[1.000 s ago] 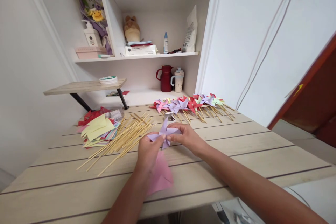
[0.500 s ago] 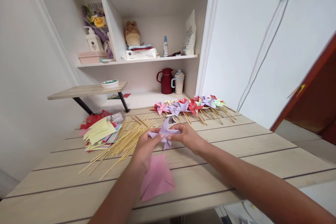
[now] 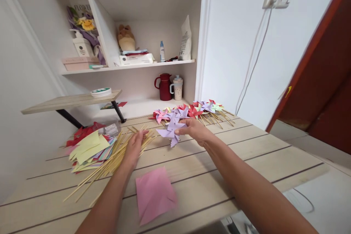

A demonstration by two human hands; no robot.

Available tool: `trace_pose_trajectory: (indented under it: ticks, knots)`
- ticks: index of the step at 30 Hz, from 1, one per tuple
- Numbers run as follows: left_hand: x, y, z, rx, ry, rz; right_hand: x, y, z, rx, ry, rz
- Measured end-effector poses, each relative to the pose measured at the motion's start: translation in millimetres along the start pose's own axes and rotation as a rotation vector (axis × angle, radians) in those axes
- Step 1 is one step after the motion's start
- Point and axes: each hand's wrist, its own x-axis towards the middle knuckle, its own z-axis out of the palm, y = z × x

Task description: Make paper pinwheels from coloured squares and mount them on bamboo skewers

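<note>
In the head view, my right hand (image 3: 193, 130) pinches a purple paper pinwheel (image 3: 171, 131) between thumb and fingers, above the table's middle. The pinwheel has folded, pointed blades, and no stick shows on it. My left hand (image 3: 135, 144) lies over the heap of thin wooden sticks (image 3: 116, 155), its fingers stretched out across them and touching them. No stick is seen lifted clear. A pink paper square (image 3: 155, 195) with slit lines lies near the table's front edge, between my forearms.
Finished pinwheels on sticks (image 3: 193, 110) lie in a row at the back right. A stack of coloured paper (image 3: 89, 148) sits left of the sticks, below a small raised shelf (image 3: 68, 102). Behind stand a red jug (image 3: 165, 87) and a speckled cup (image 3: 178, 88).
My left hand has let go of the purple pinwheel and moved left onto the sticks. My right hand keeps hold of the pinwheel. The view has shifted to the right.
</note>
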Motion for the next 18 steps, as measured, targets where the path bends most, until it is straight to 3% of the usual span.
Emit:
trace_pose_trajectory:
  ticks: [2, 6, 9, 12, 15, 18]
  knots:
    - [-12, -1, 5.5, 0.089, -0.096, 0.072, -5, 1, -2, -0.053, -0.017, 0.021]
    - [-29, 17, 19.6, 0.133, -0.077, 0.217, -13, -3, 4, -0.205, -0.052, 0.019]
    - [-36, 30, 33.1, 0.150, -0.163, 0.282, -18, -6, 11, -0.353, -0.068, -0.033]
    - [-41, 36, 44.3, 0.100, -0.240, 0.165, -21, -8, 18, -0.456, -0.070, -0.093]
    - [-44, 39, 46.9, 0.039, -0.202, -0.013, -23, -9, 23, -0.546, -0.032, -0.146]
    - [-46, 41, 43.8, -0.046, -0.192, -0.063, -23, -10, 24, -0.600, -0.020, -0.193]
